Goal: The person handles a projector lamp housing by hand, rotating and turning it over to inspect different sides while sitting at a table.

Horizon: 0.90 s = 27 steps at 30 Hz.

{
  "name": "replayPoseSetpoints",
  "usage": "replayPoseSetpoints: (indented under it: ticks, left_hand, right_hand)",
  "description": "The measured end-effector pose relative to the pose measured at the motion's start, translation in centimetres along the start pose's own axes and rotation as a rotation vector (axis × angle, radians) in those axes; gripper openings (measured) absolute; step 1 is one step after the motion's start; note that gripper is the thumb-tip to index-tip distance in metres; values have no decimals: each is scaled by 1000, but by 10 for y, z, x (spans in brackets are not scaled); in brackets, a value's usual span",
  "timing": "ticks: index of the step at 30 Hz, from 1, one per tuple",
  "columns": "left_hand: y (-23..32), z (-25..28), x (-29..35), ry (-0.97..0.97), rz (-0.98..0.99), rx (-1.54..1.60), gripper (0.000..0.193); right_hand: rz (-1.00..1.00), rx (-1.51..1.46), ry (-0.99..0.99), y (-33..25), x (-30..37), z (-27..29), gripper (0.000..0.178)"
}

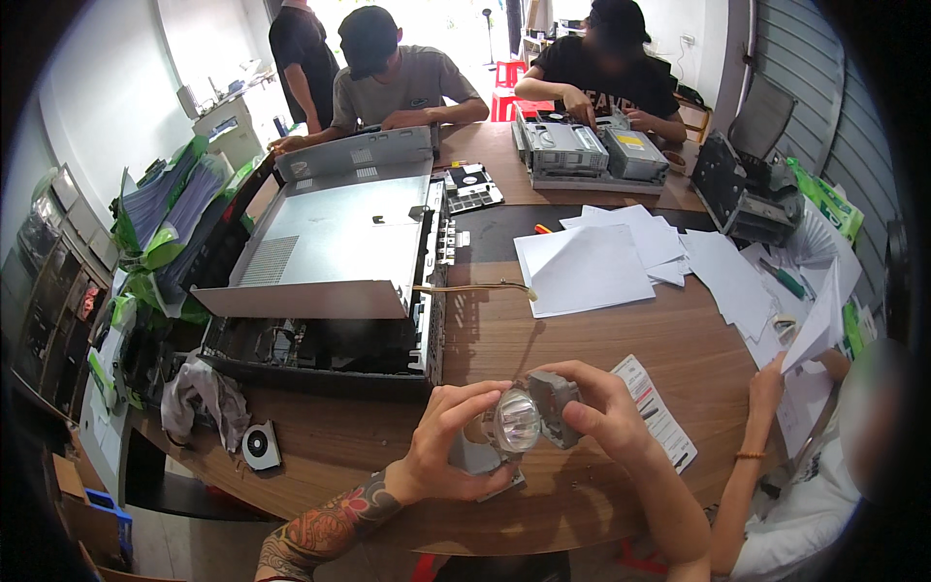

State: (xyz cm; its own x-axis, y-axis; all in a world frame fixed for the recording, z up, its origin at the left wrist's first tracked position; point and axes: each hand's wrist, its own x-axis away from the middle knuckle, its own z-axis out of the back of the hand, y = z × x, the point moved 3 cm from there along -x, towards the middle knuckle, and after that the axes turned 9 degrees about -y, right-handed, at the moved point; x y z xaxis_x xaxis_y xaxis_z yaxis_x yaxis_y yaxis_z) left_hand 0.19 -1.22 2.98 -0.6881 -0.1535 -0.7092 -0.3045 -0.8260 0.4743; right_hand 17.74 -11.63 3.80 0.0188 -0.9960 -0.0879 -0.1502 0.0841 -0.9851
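Both my hands hold a grey lamp module [535, 412] with a shiny round reflector facing me, just above the brown round table [543, 339]. My left hand [448, 438] cups its left side and underside, fingers curled around the reflector. My right hand [601, 407] grips the grey housing on the right, thumb on the front. A printed paper slip [659, 412] lies on the table right of my right hand. A large opened grey metal device [330, 281] with its lid raised sits left of centre, behind my hands.
Loose white sheets [621, 257] cover the table's right side. A small fan [260, 446] and a grey cloth [204, 393] lie at the left edge. A person at the right holds paper [815, 325]. Two people work on another opened device [582, 150] across the table.
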Motion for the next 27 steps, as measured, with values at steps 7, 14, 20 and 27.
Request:
replayPoseSetpoints:
  ticks: [7, 14, 20, 27]
  left_hand:
    - [2, 1, -2, -23, -10, -26, 84]
    - [2, -1, 0, -12, -18, -9, 82]
    - [1, -3, 2, 16, -13, 38, 83]
    - [-2, -3, 4, 36, 5, 65, 83]
  right_hand:
    - [56, 23, -6, -1, 1, -1, 61]
    - [72, -9, -1, 0, 2, -1, 61]
    - [66, -24, 16, -4, 5, 0, 60]
    - [67, -21, 10, -6, 5, 0, 59]
